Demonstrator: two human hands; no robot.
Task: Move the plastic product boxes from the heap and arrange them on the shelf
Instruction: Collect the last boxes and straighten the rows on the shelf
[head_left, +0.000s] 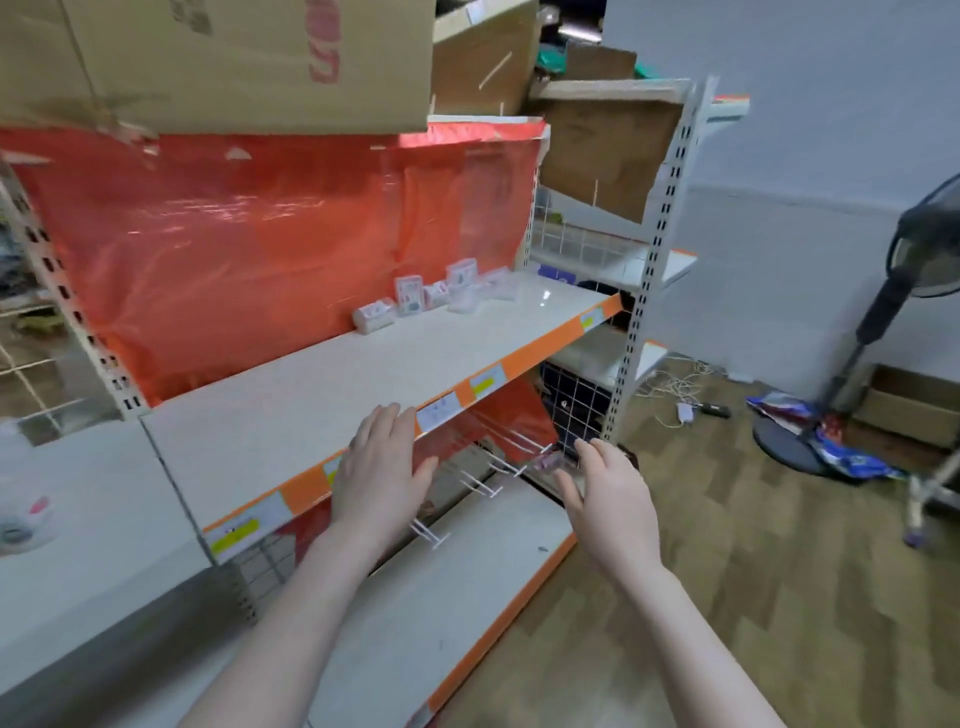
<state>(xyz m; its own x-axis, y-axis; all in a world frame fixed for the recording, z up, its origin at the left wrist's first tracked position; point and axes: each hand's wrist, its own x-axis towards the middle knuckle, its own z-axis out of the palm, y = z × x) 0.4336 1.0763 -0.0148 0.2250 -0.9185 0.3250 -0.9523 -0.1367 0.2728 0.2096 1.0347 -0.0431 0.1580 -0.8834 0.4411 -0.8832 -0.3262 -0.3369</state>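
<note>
Well beyond hands (382, 467): boxes (415, 299).

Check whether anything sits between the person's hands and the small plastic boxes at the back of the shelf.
Nothing visible blocks the way. Both the left hand and right hand are open at the shelf front edge, and bare shelf surface runs from there to the plastic boxes near the red backing sheet.

grey wall (810, 104), wood-pattern floor (727, 545), standing fan (883, 312)
</note>
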